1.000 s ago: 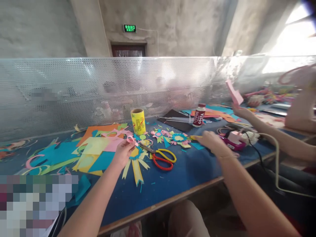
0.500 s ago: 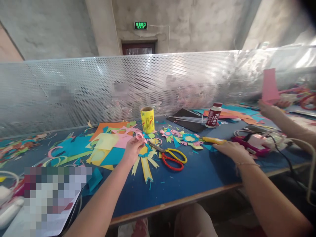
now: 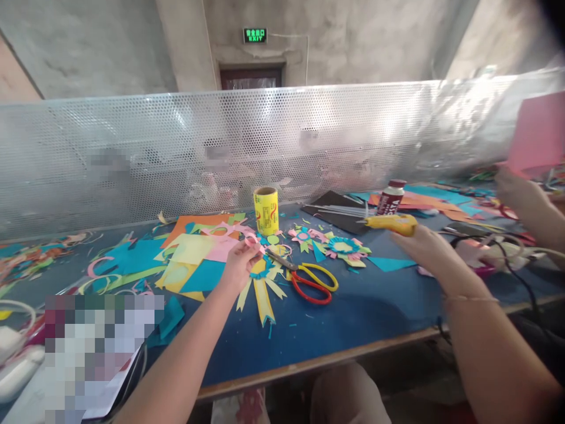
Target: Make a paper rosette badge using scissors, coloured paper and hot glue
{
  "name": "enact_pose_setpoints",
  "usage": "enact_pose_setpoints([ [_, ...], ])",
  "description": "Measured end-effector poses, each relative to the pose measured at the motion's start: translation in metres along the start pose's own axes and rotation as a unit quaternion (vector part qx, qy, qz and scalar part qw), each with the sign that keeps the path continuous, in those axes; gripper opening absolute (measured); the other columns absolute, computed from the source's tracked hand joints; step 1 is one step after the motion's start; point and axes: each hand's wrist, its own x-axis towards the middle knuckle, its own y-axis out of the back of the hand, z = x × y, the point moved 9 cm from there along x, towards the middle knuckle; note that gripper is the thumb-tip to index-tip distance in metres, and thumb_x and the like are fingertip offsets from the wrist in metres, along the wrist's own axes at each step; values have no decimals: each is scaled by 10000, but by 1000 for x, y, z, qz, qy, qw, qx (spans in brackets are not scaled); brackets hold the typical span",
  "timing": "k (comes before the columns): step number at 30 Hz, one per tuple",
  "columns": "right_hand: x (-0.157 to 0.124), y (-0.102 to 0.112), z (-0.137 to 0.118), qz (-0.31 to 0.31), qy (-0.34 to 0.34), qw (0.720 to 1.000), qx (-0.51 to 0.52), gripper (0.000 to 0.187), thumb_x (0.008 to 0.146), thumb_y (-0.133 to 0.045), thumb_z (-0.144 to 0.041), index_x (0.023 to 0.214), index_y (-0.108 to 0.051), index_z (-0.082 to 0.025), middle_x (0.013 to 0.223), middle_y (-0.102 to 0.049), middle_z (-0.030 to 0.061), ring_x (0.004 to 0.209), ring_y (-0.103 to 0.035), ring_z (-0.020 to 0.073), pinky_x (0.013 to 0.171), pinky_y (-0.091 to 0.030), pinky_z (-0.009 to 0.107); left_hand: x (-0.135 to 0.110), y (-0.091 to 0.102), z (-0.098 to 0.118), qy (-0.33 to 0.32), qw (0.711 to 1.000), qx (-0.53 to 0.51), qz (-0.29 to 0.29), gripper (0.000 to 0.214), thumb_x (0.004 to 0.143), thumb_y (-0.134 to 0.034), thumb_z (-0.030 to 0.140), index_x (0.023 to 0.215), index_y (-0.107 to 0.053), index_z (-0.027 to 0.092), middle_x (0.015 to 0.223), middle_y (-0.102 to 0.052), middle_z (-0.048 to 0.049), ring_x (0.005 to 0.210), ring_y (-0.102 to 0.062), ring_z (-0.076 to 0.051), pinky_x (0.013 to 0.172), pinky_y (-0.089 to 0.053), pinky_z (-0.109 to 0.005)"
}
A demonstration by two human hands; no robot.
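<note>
My left hand (image 3: pixel 239 266) pinches a small curled strip of pink paper (image 3: pixel 251 240) above a paper rosette (image 3: pixel 261 268) with yellow ribbon tails. My right hand (image 3: pixel 426 253) is wrapped around a yellow glue gun (image 3: pixel 391 223), raised over the table with its nozzle pointing left. Between the hands lie scissors (image 3: pixel 315 282) with one red and one yellow handle, blades partly beside the rosette. Behind them rest a blue-edged paper flower (image 3: pixel 343 245) and a pink one (image 3: pixel 302 235). A blue paper triangle (image 3: pixel 392 264) lies below the glue gun.
A yellow tape roll (image 3: pixel 266 212) stands at the back, and a dark red-and-white bottle (image 3: pixel 391 199) stands behind the glue gun. Coloured paper sheets (image 3: pixel 189 252) cover the left side. Another person's hand (image 3: pixel 523 191) holds pink paper at right. A perforated metal screen (image 3: pixel 176 159) borders the table.
My right hand has lifted the glue gun off the table. The blue triangle now shows fully. My left hand stays nearly in place; the other person's pink paper has moved right.
</note>
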Motion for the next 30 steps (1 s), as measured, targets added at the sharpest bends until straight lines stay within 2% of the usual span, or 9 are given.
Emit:
enact_pose_setpoints([
  [3,-21,-1,-56,-38,29,997,56,250,730,-540,-403,856,-525,-187,789,-622,124,737,-601,252,593,-391,312,-1,0,-1,1,1000,5,2,275,548,-824,274,715,-649,143,650,-622,10,608,-583,-74,624,-492,-193],
  [5,-37,-2,-89,-21,53,995,83,335,684,-593,-462,859,-490,-195,771,-613,95,733,-599,252,580,-403,307,-1,-1,0,0,1000,16,0,278,551,-821,288,714,-649,142,638,-618,9,597,-579,-76,614,-493,-198],
  [7,-52,-5,-121,1,116,987,113,391,659,-613,-499,869,-470,-201,765,-606,82,721,-599,251,560,-407,305,-2,-1,2,-4,1000,25,-3,275,563,-815,296,717,-648,141,630,-612,8,596,-577,-81,618,-495,-208],
  [12,-73,-26,-161,5,190,973,128,312,681,-586,-455,794,-434,-207,749,-586,79,697,-582,231,546,-401,303,-2,1,3,-6,999,37,7,265,577,-806,285,711,-633,135,639,-608,-1,600,-575,-89,624,-488,-221],
  [16,-81,-40,-176,11,241,960,143,246,703,-540,-411,771,-414,-212,743,-563,68,725,-562,219,575,-400,304,-1,2,1,2,1000,29,12,289,561,-814,288,716,-617,144,639,-605,6,601,-573,-89,635,-489,-227],
  [23,-85,-60,-169,11,231,959,161,246,709,-535,-396,752,-363,-225,735,-530,60,717,-544,218,594,-405,313,0,4,-1,15,999,0,28,346,541,-819,323,742,-594,154,640,-605,14,594,-569,-80,624,-478,-211],
  [30,-95,-68,-173,40,270,947,168,220,762,-501,-396,753,-359,-228,716,-525,56,693,-538,212,605,-423,321,-1,3,-5,17,1000,12,21,312,578,-803,312,751,-595,155,640,-593,13,590,-563,-84,617,-476,-223],
])
